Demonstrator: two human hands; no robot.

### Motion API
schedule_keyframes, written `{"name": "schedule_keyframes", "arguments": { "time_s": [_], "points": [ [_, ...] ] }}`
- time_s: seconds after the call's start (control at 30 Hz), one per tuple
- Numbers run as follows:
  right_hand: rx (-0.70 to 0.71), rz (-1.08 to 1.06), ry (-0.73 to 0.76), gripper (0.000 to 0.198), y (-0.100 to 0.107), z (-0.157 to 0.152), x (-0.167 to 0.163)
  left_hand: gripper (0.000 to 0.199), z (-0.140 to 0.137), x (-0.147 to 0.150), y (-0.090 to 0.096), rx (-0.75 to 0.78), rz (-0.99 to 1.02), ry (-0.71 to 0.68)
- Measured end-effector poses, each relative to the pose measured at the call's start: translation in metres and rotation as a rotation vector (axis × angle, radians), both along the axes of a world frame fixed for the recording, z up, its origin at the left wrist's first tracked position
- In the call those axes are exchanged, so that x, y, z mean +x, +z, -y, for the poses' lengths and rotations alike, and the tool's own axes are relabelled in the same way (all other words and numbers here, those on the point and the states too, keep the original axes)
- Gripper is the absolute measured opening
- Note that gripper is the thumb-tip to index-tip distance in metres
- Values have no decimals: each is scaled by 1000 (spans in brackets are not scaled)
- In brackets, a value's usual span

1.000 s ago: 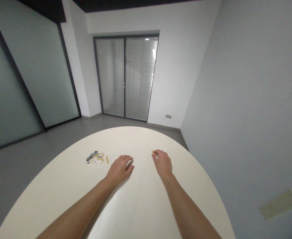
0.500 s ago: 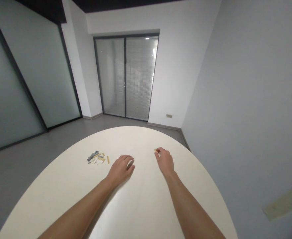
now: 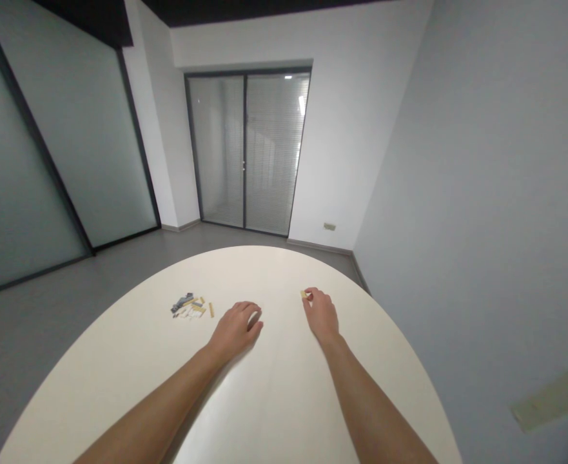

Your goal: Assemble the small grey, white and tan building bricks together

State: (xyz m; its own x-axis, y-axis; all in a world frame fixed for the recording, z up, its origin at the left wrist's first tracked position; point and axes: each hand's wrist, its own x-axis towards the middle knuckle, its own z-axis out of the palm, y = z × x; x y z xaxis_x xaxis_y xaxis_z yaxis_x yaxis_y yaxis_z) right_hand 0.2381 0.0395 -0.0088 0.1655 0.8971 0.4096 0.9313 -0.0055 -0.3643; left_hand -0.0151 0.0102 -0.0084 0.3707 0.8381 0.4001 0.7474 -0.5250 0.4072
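My right hand (image 3: 321, 309) pinches a small yellow block (image 3: 303, 294) between thumb and fingertips, at the far right part of the white round table (image 3: 274, 399). The block's underside and most of its right end are hidden by the fingers. My left hand (image 3: 238, 328) rests on the tabletop with its fingers curved and the thumb apart from them; nothing shows in the gap. To its left lies a loose pile of small grey, yellow and white pieces (image 3: 187, 306). One narrow yellow strip (image 3: 211, 310) lies at the pile's right side, nearest my left hand.
The table's curved far edge (image 3: 254, 247) runs beyond both hands. A blank wall (image 3: 481, 212) rises close on the right. Glass doors (image 3: 245, 154) stand across the floor, and frosted panels (image 3: 85, 142) line the left.
The camera view has shifted very slightly. Both hands keep nearly the same place, and a little more of the yellow block shows at my right fingertips.
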Motion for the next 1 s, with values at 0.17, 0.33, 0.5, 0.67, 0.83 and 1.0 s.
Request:
{"name": "schedule_keyframes", "arguments": {
  "time_s": [0.17, 0.33, 0.5, 0.67, 0.83, 1.0],
  "points": [
    [-6, 10, 13, 17, 1, -3, 0, 24, 1, 0, 0, 5, -2, -1],
    [17, 9, 13, 17, 1, -3, -1, 24, 1, 0, 2, -11, -4, -3],
    [88, -13, 68, 20, 1, 1, -9, 24, 1, 1, 1, -5, 5, 3],
    [153, -36, 268, 20, 0, 6, -23, 23, 2, 2, 4, 30, -9, 30],
    [110, -65, 481, 15, 1, 12, -30, 26, -2, -5, 9, 109, -87, 217],
    [75, -68, 513, 12, 2, 13, -30, 40, -3, -7, 3, 128, -210, 479]
  ]
}}
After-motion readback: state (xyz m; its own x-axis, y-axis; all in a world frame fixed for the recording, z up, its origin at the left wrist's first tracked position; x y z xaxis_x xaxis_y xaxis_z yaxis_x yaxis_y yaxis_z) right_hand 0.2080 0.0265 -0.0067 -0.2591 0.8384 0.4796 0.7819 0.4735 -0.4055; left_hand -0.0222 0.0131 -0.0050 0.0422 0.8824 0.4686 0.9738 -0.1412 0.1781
